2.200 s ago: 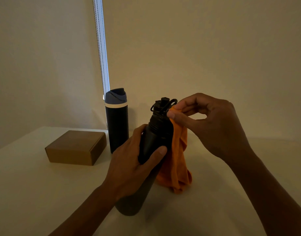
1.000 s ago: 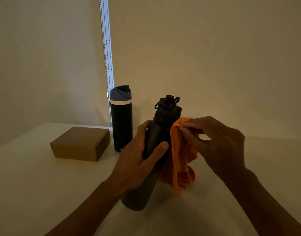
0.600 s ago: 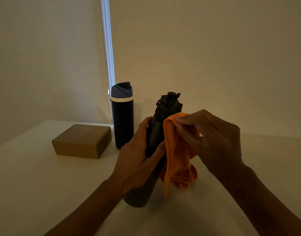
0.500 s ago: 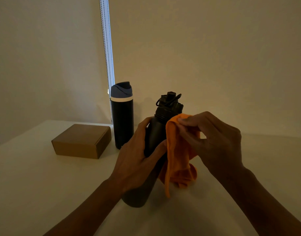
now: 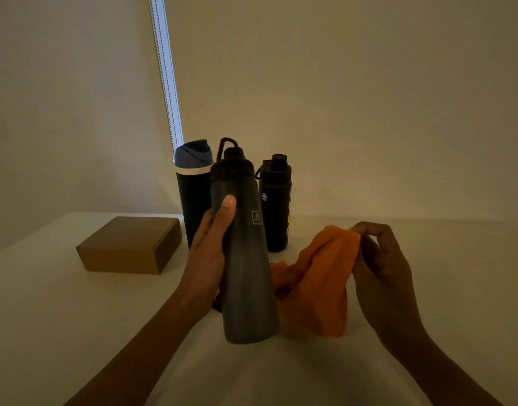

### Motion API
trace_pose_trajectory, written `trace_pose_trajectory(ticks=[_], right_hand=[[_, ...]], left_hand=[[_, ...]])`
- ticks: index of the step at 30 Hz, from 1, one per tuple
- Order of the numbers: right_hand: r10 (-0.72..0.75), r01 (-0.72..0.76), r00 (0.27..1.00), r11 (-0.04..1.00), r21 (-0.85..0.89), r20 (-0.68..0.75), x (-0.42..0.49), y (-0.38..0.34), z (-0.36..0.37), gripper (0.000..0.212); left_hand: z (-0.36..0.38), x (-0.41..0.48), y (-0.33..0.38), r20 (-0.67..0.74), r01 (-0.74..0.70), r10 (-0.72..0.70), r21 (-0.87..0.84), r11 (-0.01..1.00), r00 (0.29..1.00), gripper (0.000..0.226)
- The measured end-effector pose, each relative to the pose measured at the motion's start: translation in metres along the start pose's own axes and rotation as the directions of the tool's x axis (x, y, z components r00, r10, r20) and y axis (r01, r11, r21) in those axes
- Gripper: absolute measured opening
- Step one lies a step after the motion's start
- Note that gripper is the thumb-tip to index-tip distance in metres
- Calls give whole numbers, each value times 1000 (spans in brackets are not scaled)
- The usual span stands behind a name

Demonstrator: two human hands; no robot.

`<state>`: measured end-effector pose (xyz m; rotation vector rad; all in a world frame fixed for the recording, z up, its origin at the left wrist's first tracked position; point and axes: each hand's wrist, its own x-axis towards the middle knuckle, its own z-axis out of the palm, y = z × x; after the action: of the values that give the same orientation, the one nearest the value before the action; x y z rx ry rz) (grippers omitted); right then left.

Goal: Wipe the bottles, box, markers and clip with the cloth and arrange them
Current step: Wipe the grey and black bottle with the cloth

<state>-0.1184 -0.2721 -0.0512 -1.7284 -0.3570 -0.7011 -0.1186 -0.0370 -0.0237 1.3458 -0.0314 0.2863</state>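
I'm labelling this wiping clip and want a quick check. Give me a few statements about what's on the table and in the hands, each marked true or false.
1. The left hand grips the grey bottle. True.
2. The right hand holds the cardboard box. False: it pinches the orange cloth; the box lies untouched on the table.
3. Three bottles are in view. True: the grey one, plus a blue-lidded bottle and a black bottle behind it.
4. The cloth is draped over the black bottle. False: it hangs from the right hand, to the right of the grey bottle.
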Motion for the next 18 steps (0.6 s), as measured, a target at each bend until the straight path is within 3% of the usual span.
trace_pose_trajectory(ticks=[2, 5, 7, 10, 14, 18], right_hand=[[22, -24, 999, 999, 44, 42, -10, 1, -1, 15], [74, -81, 992, 995, 59, 101, -14, 0, 1, 28], [89, -99, 990, 990, 98, 107, -18, -6, 5, 25], [-131, 136, 989, 989, -64, 66, -26, -8, 5, 30], [-211, 209, 973, 977, 37, 91, -33, -12, 9, 17], [-205, 197, 974, 976, 89, 92, -38, -16, 17, 17]], left_hand=[[5, 1, 2, -35, 94, -99, -135, 986, 994, 56], [12, 2, 5, 92, 271, -255, -362, 892, 963, 64], [15, 7, 7, 162, 338, -297, -429, 838, 941, 70], [22, 18, 6, 192, 381, -329, -485, 787, 924, 76], [27, 22, -8, 148, 402, -391, -564, 721, 908, 79], [26, 19, -17, 20, 333, -370, -484, 809, 929, 51]])
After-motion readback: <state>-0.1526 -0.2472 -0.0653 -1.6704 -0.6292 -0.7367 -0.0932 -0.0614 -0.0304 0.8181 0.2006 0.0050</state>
